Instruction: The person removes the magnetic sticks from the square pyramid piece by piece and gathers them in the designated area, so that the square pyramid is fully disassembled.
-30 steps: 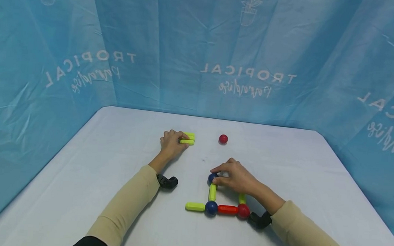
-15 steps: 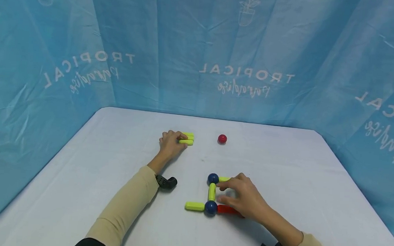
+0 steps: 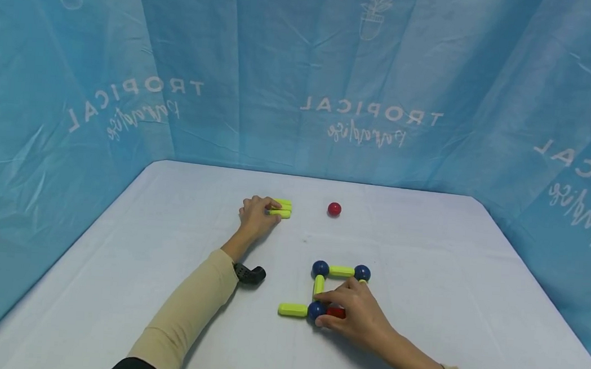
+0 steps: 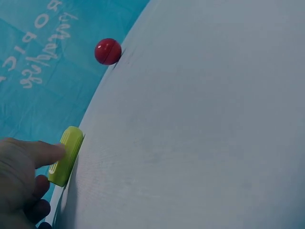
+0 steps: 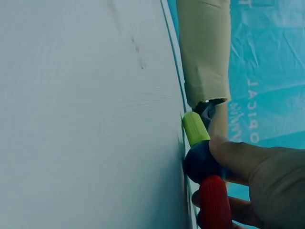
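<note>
We take the near blue plastic ball as our landmark on the white cloth-covered table. Our right hand lies just right of it, fingers curled, pinching the short red plastic rod that butts against that ball; the hand covers the rod's far end. A yellow-green plastic rod sticks out left of the ball, another yellow-green rod runs away from it to a second blue ball, and a top yellow-green rod joins that to a third blue ball. Well beyond and left of the landmark, our left hand rests on a small stack of yellow-green rods, thumb on the lower one, fingers curled. A loose red plastic ball sits alone, well beyond the landmark. Blue printed sheeting walls the table.
</note>
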{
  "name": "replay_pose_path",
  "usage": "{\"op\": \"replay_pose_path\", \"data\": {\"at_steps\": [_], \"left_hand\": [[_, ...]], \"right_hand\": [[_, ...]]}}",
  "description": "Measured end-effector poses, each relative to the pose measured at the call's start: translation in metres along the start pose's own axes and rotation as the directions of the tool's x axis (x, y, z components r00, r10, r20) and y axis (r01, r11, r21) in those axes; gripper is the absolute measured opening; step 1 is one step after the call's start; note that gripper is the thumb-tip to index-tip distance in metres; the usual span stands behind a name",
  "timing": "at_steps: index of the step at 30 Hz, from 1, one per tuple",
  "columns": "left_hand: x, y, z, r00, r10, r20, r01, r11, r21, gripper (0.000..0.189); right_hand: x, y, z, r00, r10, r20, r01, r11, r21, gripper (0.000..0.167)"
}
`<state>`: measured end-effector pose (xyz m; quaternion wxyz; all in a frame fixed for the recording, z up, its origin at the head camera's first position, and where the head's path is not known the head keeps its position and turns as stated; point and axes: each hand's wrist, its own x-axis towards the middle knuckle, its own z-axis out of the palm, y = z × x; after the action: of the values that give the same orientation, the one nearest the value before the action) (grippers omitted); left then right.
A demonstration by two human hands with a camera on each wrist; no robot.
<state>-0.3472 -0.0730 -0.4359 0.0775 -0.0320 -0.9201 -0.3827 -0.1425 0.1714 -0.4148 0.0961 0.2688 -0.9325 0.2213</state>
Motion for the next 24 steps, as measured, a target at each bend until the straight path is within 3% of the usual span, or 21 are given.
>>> {"op": "replay_pose_path", "data": {"at_steps": [4, 7, 9, 12, 14, 18, 21, 24], "left_hand": [[-0.005, 0.002, -0.004, 0.997, -0.055, -0.058, 0.048, 0.992, -0.12, 0.028], [-0.017, 0.009, -0.009, 0.995, -0.058, -0.075, 0.041, 0.977, -0.209, 0.027], [-0.03, 0.016, -0.014, 0.998, -0.035, -0.045, 0.023, 0.969, -0.247, 0.025], [-0.054, 0.024, -0.02, 0.998, 0.031, 0.057, -0.014, 0.959, -0.282, 0.022], [-0.071, 0.028, -0.024, 0.987, 0.082, 0.141, -0.042, 0.964, -0.264, 0.022], [-0.104, 0.031, -0.031, 0.942, 0.158, 0.296, -0.108, 0.978, -0.18, 0.026], [-0.124, 0.029, -0.033, 0.912, 0.2, 0.357, -0.167, 0.978, -0.121, 0.03], [-0.136, 0.025, -0.031, 0.898, 0.242, 0.366, -0.229, 0.97, -0.08, 0.033]], "right_hand": [[0.004, 0.003, 0.001, 1.0, -0.006, 0.001, 0.006, 1.0, 0.022, 0.033], [0.011, 0.008, 0.001, 1.0, 0.006, 0.019, -0.006, 0.999, 0.033, 0.032], [0.017, 0.011, 0.0, 0.999, 0.024, 0.033, -0.025, 0.999, 0.029, 0.032], [0.025, 0.017, 0.0, 0.998, 0.049, 0.048, -0.05, 0.998, 0.027, 0.032], [0.029, 0.02, 0.0, 0.997, 0.06, 0.056, -0.061, 0.998, 0.027, 0.032], [0.035, 0.025, 0.0, 0.995, 0.073, 0.073, -0.075, 0.997, 0.021, 0.033], [0.038, 0.027, 0.001, 0.994, 0.071, 0.078, -0.072, 0.997, 0.015, 0.034], [0.04, 0.028, 0.001, 0.995, 0.067, 0.076, -0.068, 0.998, 0.015, 0.034]]}}
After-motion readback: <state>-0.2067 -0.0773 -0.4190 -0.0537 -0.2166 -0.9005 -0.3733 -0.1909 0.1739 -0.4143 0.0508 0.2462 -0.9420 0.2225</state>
